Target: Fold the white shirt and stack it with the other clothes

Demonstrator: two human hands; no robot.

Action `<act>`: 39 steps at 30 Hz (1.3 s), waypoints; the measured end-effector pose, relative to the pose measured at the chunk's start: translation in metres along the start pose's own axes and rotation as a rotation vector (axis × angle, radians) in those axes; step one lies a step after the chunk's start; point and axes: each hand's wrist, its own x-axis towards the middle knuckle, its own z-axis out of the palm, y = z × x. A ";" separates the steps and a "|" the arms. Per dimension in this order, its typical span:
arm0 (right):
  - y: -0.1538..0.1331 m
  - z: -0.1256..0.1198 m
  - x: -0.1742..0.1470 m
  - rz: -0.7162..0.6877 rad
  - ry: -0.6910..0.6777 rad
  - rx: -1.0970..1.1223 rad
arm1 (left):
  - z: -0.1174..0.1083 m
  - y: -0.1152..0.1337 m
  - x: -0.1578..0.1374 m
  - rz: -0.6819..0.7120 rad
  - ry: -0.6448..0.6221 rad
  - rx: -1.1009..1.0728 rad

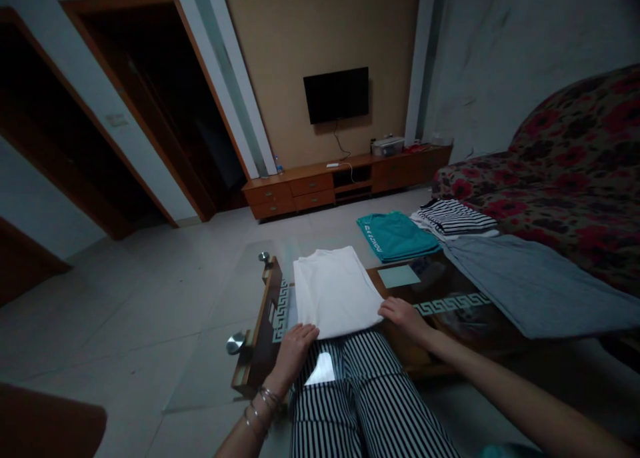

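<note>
A folded white garment (337,291), perhaps a T-shirt, lies flat on the glass-topped coffee table (210,338). At its near left corner, my left hand (299,341) has its fingers closed on the edge; bracelets circle that wrist. My right hand (401,313) pinches the near right corner, fingers bent. The undersides of both grips are hidden. Some layered edges show along the garment's left side. Just below the garment are my knees in striped trousers (373,385).
Folded teal clothing (397,235) lies beyond the right hand, beside a striped folded garment (457,217). A grey garment (545,278) is spread at the right, near the flowered sofa (570,158). Farther off are a low TV cabinet (313,195) and a wall television (337,95).
</note>
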 end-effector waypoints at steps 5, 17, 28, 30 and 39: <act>-0.017 -0.014 -0.029 0.036 0.053 0.100 | -0.002 0.017 -0.028 -0.023 0.023 -0.035; -0.062 -0.040 -0.122 0.278 -0.035 0.368 | -0.014 0.073 -0.098 -0.031 0.251 -0.171; -0.061 -0.054 0.093 0.127 -0.163 0.419 | -0.001 0.094 -0.113 -0.165 0.242 -0.220; -0.067 -0.028 0.159 0.106 -0.267 0.359 | 0.002 0.098 -0.114 -0.204 0.244 -0.261; -0.078 0.066 0.289 0.378 -0.536 0.210 | -0.006 0.117 -0.110 -0.437 0.229 -0.444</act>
